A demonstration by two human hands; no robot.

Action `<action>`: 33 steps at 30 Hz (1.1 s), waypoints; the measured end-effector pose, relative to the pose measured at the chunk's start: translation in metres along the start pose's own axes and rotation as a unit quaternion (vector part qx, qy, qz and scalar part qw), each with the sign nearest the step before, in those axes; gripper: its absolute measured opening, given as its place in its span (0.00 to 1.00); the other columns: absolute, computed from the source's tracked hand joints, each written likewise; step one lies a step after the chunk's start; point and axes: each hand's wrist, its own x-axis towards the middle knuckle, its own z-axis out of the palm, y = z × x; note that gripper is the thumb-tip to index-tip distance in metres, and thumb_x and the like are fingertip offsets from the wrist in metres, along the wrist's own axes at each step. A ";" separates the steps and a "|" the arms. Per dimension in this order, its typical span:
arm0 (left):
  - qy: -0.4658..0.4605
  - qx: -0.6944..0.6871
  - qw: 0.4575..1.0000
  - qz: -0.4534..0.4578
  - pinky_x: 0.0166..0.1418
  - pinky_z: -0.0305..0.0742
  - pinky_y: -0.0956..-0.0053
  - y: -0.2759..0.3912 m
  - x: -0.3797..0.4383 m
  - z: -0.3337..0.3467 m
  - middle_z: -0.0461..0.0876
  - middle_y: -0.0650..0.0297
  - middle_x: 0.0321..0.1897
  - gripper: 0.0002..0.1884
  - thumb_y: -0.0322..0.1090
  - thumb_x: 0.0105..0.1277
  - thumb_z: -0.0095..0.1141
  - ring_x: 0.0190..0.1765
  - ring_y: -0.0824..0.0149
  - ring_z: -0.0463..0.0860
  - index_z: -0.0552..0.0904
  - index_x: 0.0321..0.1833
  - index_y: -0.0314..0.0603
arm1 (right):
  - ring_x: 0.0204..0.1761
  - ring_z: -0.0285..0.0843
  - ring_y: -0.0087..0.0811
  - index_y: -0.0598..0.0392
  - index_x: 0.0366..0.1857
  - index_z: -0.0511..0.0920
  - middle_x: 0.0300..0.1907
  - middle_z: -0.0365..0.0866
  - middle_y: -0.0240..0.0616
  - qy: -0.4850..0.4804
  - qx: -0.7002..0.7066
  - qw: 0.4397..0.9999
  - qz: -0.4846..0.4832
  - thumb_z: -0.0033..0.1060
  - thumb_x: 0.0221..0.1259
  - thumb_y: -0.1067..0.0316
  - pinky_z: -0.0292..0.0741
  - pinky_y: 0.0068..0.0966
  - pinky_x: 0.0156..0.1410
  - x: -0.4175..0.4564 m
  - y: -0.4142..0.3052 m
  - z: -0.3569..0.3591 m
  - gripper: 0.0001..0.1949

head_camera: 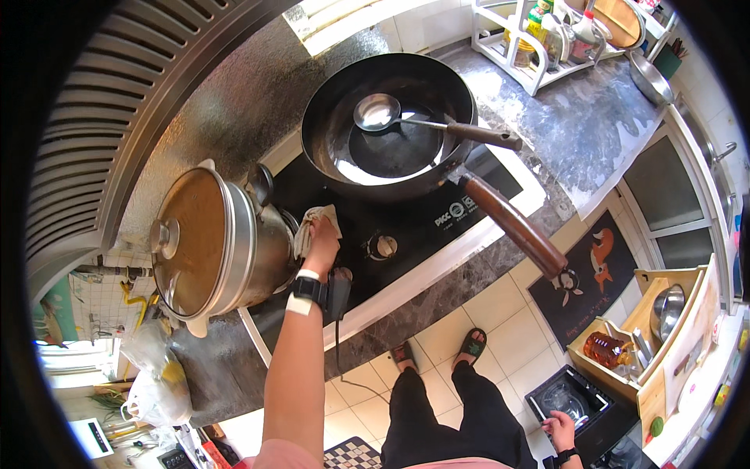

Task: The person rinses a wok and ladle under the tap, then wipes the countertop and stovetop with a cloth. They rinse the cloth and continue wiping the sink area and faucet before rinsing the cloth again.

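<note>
My left hand [324, 240] grips a beige cloth [319, 220] on the black glass gas hob [357, 225], just right of a steel steamer pot [234, 246] with a glass lid. A black wok [387, 170] with a brown wooden handle stands on the hob beyond the hand. A steel ladle [377, 112] rests inside it, its handle over the rim. A control knob [384, 247] is right of the cloth. My right hand [561, 431] hangs low at the right, fingers bent and apart, near a black-framed container [568, 398], holding nothing that I can see.
A slotted range hood [117, 88] curves overhead at the left. Plastic bags [161, 381] lie on the left counter. A white rack [533, 64] holds bottles at the back right. A wooden shelf unit [638, 328] with an amber bottle stands at the right. A dark cable [338, 352] hangs over the counter's edge.
</note>
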 end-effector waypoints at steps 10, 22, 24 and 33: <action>0.007 0.256 0.967 -0.016 0.76 0.65 0.53 0.052 0.049 -0.054 0.76 0.46 0.67 0.21 0.34 0.77 0.43 0.72 0.44 0.71 0.79 0.65 0.30 | 0.45 0.86 0.24 0.60 0.62 0.81 0.48 0.91 0.39 -0.062 -0.171 0.983 -0.012 0.57 0.77 0.63 0.82 0.25 0.51 -0.020 -0.001 -0.018 0.17; 0.054 -0.257 0.951 -0.164 0.53 0.83 0.70 0.142 -0.090 -0.113 0.91 0.56 0.43 0.12 0.28 0.73 0.60 0.48 0.62 0.90 0.88 0.54 0.30 | 0.38 0.90 0.31 0.66 0.56 0.81 0.39 0.91 0.44 -0.085 -0.077 0.988 -0.099 0.53 0.73 0.76 0.85 0.25 0.46 0.038 -0.084 0.035 0.13; 0.017 -0.556 0.803 -0.213 0.57 0.85 0.71 0.138 -0.114 -0.123 0.87 0.61 0.53 0.15 0.28 0.79 0.54 0.53 0.65 0.88 0.80 0.65 0.33 | 0.42 0.91 0.30 0.66 0.57 0.81 0.41 0.91 0.43 -0.114 -0.145 0.969 -0.166 0.57 0.73 0.73 0.85 0.26 0.50 0.027 -0.136 0.052 0.14; -0.041 -0.882 0.445 -0.150 0.74 0.79 0.66 0.188 -0.272 -0.200 0.80 0.58 0.71 0.22 0.36 0.84 0.45 0.71 0.60 0.81 0.71 0.77 0.39 | 0.76 0.68 0.40 0.41 0.87 0.40 0.84 0.51 0.46 -0.520 0.066 0.790 -0.319 0.64 0.73 0.70 0.77 0.41 0.73 -0.092 -0.336 0.236 0.47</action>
